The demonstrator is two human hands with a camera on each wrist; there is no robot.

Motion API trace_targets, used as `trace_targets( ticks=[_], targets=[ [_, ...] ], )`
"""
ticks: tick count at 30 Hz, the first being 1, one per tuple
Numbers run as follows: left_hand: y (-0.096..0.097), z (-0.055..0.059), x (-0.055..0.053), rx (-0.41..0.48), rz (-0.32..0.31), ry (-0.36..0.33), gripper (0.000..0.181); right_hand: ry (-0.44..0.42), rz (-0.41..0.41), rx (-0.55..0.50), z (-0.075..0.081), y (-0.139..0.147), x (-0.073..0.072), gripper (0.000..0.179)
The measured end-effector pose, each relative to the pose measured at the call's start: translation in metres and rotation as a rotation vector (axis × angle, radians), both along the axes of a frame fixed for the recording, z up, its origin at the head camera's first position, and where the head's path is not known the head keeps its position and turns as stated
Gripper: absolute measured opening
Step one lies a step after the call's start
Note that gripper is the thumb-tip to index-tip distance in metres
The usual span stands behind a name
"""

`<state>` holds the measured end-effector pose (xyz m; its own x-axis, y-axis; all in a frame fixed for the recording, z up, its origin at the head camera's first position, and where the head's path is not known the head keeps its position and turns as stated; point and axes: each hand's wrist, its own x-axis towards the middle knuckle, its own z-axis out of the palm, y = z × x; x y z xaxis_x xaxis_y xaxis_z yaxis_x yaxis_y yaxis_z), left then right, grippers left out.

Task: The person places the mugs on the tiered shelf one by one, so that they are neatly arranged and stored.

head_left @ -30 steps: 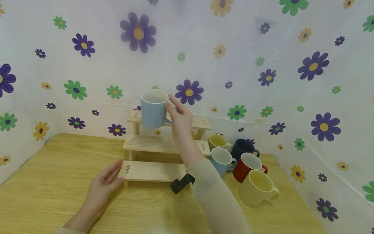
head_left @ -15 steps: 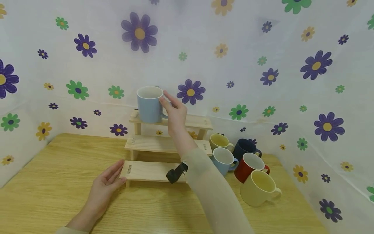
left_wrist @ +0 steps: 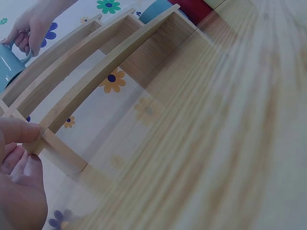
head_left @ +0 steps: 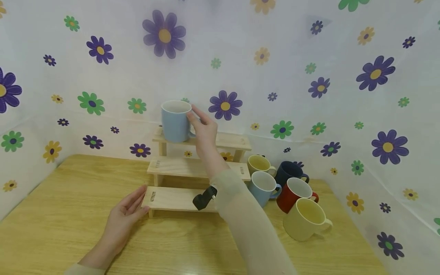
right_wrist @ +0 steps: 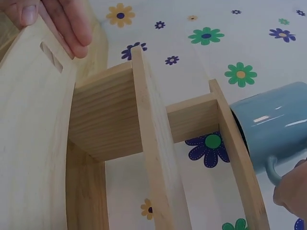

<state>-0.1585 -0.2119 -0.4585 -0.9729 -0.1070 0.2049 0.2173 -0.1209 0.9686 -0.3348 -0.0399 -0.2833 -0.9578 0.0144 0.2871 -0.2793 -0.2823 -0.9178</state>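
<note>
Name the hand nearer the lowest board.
Left. The left hand touches the lowest board at its left end; the right hand is higher and farther back, holding a blue mug by the top board.

The rack stands at my 12 o'clock on the surface, steps climbing away from me, the curtain behind. My left hand touches its lowest shelf at the 9 o'clock end. My right hand holds a mug at the 9 o'clock end of the top shelf. Five other mugs crowd the rack's 4 o'clock, handles towards 4, the nearest at the group's 5.
</note>
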Motion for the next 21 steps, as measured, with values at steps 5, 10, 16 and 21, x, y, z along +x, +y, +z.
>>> trace_targets(
  ticks=[5,10,16,21],
  targets=[
    [0.0,0.001,0.0,0.003,-0.007,0.002,0.063,0.009,0.002,0.032,-0.006,0.003,-0.007,0.037],
    [-0.001,0.001,-0.001,0.0,-0.007,0.01,0.063,0.036,0.019,0.087,-0.008,0.007,-0.016,0.039],
    [-0.001,0.002,-0.001,0.002,-0.01,0.013,0.062,0.051,0.043,0.17,-0.009,0.012,-0.026,0.039],
    [0.0,0.001,-0.001,0.012,-0.01,0.006,0.062,0.043,0.061,0.189,-0.009,0.014,-0.029,0.04]
  ],
)
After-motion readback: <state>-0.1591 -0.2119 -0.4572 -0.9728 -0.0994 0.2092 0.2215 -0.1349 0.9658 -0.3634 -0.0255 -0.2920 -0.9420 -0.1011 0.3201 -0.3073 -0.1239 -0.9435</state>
